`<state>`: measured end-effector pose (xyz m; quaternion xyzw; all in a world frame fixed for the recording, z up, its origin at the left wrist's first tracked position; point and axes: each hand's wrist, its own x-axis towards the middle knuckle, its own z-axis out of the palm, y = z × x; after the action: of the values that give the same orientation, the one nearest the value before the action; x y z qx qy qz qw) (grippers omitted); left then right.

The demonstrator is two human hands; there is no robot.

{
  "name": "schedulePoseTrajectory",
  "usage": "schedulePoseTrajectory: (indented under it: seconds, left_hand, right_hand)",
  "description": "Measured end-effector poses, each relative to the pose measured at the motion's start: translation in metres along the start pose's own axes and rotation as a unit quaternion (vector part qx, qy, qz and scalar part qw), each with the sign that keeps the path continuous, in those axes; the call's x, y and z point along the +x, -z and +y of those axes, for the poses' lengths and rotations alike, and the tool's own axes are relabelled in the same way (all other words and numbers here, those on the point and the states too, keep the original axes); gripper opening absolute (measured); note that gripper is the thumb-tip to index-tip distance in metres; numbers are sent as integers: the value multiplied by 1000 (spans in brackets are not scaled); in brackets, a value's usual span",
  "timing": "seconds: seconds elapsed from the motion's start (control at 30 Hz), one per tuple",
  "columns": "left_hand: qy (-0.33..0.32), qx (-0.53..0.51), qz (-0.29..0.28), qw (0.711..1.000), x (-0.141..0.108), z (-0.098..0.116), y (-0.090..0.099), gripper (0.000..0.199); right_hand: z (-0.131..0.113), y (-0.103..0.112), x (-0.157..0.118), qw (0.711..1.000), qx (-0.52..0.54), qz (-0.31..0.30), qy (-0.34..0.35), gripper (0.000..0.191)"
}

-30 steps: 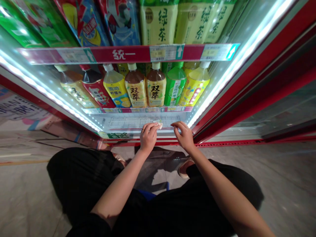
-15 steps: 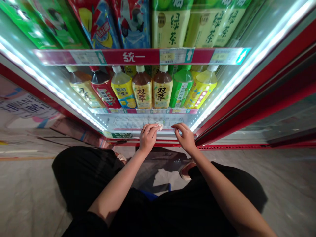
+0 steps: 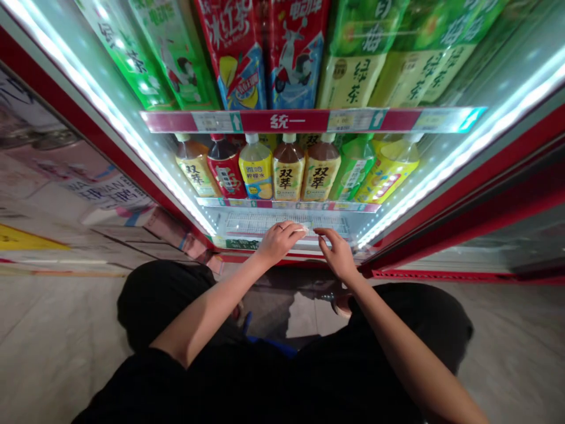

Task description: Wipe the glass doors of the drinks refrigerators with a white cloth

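One white scrap (image 3: 303,229) sits pinched in the left hand's (image 3: 279,241) fingertips near the bottom rack's (image 3: 256,221) front edge, its long axis seemingly left-to-right, pointing toward the right hand (image 3: 338,252); whether those curled fingers grip anything, I cannot tell. Seven bottles (image 3: 289,174) front the shelf (image 3: 286,205) above.

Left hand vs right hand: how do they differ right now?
The left hand has a small white scrap at its fingertips; no held thing can be made out in the right hand. The left hand wears a ring; none shows on the right hand. Shared: both are ungloved, fingers bent, in front of the white wire rack.
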<state>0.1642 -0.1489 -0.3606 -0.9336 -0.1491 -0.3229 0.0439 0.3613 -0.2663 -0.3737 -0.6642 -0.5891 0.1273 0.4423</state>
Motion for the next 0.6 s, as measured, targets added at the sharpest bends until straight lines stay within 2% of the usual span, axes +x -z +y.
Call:
schedulePoseTrajectory:
  seconds: [0.17, 0.27, 0.37, 0.6]
  left_hand:
    - [-87, 24, -55, 994, 12, -25, 29, 29]
    - [-151, 2, -68, 986, 15, -38, 36, 28]
    - [-193, -42, -85, 977, 13, -47, 34, 27]
    - [-188, -112, -87, 972, 17, -48, 10, 26]
  right_hand:
    - [-8, -7, -7, 998, 36, 9, -48, 35]
    - [-16, -16, -13, 997, 51, 3, -59, 37]
    - [-20, -26, -19, 996, 62, 1, -69, 38]
    - [-7, -35, -24, 986, 93, 51, -126, 37]
